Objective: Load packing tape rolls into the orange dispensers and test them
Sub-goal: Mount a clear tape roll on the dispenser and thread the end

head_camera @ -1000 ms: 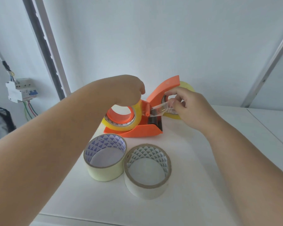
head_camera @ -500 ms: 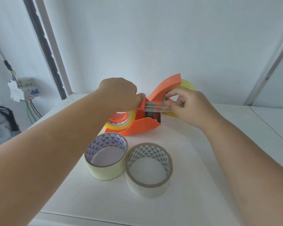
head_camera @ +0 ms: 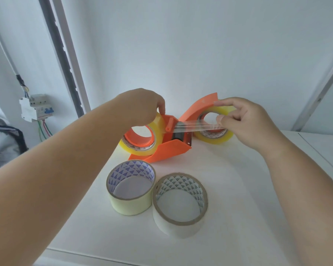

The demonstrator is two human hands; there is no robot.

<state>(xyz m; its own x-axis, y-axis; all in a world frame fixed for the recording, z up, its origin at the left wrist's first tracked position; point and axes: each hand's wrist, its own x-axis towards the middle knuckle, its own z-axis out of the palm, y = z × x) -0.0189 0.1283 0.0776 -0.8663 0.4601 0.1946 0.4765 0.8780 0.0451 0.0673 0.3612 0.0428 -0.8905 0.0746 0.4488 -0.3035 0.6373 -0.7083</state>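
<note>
Nearest on the white table (head_camera: 229,189) stand two loose tape rolls on their flat sides, touching each other: a whitish roll (head_camera: 180,205) at the right and closest, and a pale yellow roll (head_camera: 130,189) just left and a little farther back. Both show a printed triangle pattern inside their cores.

Beyond them sits the near orange dispenser (head_camera: 168,148), its base on the table and its body tilted. A yellow-tinted clear roll (head_camera: 142,138) is mounted on its orange hub at the left end. The left hand (head_camera: 140,108) comes in from the left and rests on top of this roll and the dispenser's upper edge, fingers curled down over them; how firmly the grip closes cannot be told because the fingertips are mostly hidden.

A strip of clear tape (head_camera: 195,126) runs from the dispenser's roller out to the right, stretched roughly level above the blade end. The right hand (head_camera: 244,121) pinches the free end of this strip between thumb and fingers, the grip pressed together on the tape.

Just behind the right hand stands a second orange dispenser (head_camera: 198,108), its curved handle rising up to the right, with another yellow-tinted roll (head_camera: 217,139) loaded in it.

Far left, off the table, a breaker box (head_camera: 37,107) with coloured wires hangs on the wall.
</note>
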